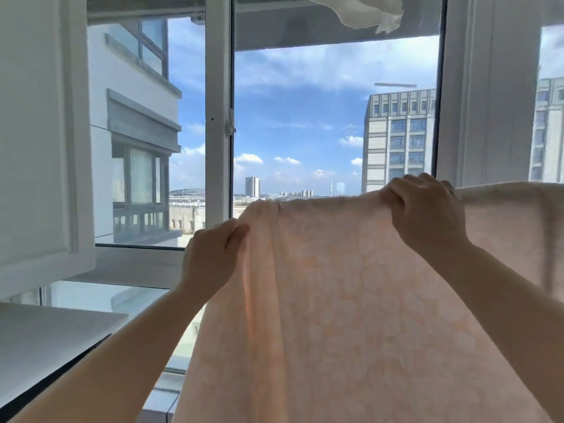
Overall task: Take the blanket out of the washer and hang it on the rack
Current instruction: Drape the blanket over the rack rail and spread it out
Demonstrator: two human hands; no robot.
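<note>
Both grips clasp the top edge of the pale peach patterned fabric blanket (351, 300): the left hand (210, 257) pinches its upper left corner between thumb and curled fingers, and the right hand (427, 215) curls over the top hem further right and a little higher, fingers bunching the cloth. Between the two hands the hem is gathered into small folds; below them the blanket hangs down in a broad sheet that fills the lower right of the view, light glowing through it. To the right of the right hand the blanket runs on level to the frame's edge; whatever carries it there is hidden. Behind the blanket stands a white-framed window (218, 117), blue sky, clouds and tall buildings beyond its glass. A white cabinet door (36, 132) stands at the left, above a white flat surface (45, 340) with a dark edge. A white crumpled cloth (366, 7) hangs at the top
</note>
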